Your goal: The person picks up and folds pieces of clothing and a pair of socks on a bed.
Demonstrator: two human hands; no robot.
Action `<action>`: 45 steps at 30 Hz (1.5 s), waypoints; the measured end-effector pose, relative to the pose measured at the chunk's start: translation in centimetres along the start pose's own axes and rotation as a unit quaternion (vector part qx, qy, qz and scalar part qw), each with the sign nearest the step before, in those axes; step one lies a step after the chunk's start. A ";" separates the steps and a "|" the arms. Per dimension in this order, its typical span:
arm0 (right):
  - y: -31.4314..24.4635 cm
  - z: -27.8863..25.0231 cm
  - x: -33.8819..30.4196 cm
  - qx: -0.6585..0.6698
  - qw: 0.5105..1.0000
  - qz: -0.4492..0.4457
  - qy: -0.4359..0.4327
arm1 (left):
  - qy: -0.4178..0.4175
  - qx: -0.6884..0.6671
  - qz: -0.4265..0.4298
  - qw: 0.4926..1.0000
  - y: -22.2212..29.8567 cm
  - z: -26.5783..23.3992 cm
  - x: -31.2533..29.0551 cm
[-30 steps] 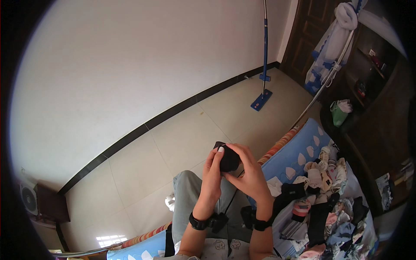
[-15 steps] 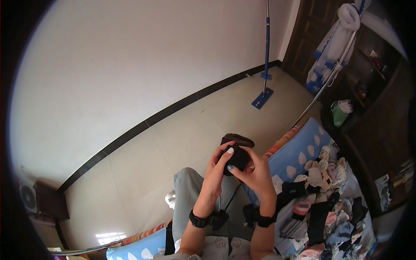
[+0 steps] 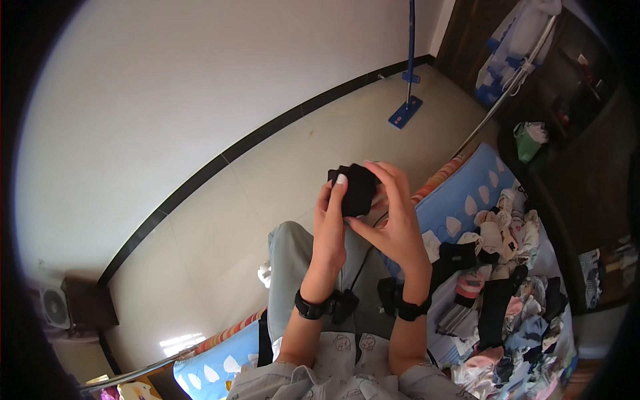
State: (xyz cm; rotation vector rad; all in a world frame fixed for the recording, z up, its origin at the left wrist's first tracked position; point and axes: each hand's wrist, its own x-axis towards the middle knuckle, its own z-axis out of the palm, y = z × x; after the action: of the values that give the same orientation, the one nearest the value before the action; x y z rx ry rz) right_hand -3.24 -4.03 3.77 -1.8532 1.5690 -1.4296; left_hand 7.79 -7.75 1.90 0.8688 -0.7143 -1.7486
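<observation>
Just above the middle of the frame, the black bundle [image 3: 359, 191] sits up off the lap, and both hands are on it! The left hand [image 3: 329, 217] grips its left side, thumb laid over the near face, fingers tucked behind. Across from it, the right hand [image 3: 395, 223] curves round the right side, fingertips at the top edge, thumb at the bottom: holding the same bundle. Dark straps [image 3: 310, 305] circle both wrists. Down at the right, a pile of socks [image 3: 497, 300] spreads beside the lap, with the blue sheet [image 3: 467, 193] showing above it. Top right, a blue mop [image 3: 405, 113] stands on the pale floor [image 3: 200, 247]; lower left, a brown box [image 3: 92, 303].
</observation>
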 end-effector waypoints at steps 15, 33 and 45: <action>0.9 0.6 -0.2 -0.021 0.999 -0.010 0.030 | -0.114 0.067 -0.097 0.987 -0.4 -1.2 0.8; 0.6 0.0 -0.3 -0.003 1.000 0.004 -0.021 | -0.178 0.011 -0.142 0.974 0.5 -1.2 0.8; 1.3 -0.7 -0.5 0.053 0.995 0.060 -0.058 | -0.119 -0.003 -0.126 0.985 -0.4 -1.6 1.2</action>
State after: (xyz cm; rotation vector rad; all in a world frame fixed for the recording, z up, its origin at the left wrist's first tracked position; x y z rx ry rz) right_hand -4.53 -3.77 2.83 -1.7198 1.4920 -1.3030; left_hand 8.61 -8.86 0.36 0.7784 -0.7794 -2.1051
